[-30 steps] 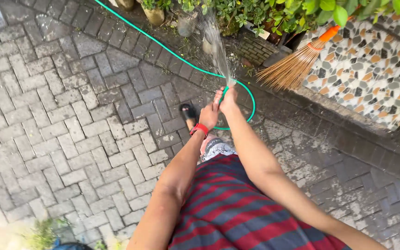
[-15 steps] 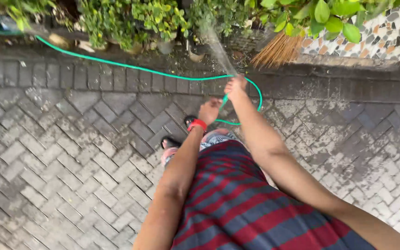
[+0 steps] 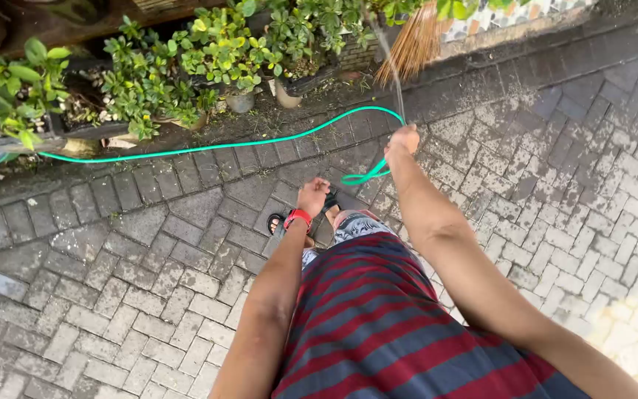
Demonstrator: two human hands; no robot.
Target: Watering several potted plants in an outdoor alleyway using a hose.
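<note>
At upper centre of frame, right hand [image 3: 403, 140] grips green hose [image 3: 223, 142] end, spraying; left hand [image 3: 312, 196] closed, contents indeterminable. Hose judged light, flexible, wet-slippery; hold near nozzle end.

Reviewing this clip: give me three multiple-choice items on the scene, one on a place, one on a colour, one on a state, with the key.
1. Where do the potted plants stand?
A. Along the upper edge of the paving
B. Beside the person's feet
C. On the mosaic wall

2. What colour is the hose?
A. Black
B. Green
C. Yellow

3. What is the right hand doing?
A. Hanging empty
B. Gripping the hose end as water sprays
C. Holding the broom

Key:
1 A, the pots line the border above the brick paving.
2 B, it runs green across the bricks.
3 B, a jet of water leaves the closed fist.
</note>
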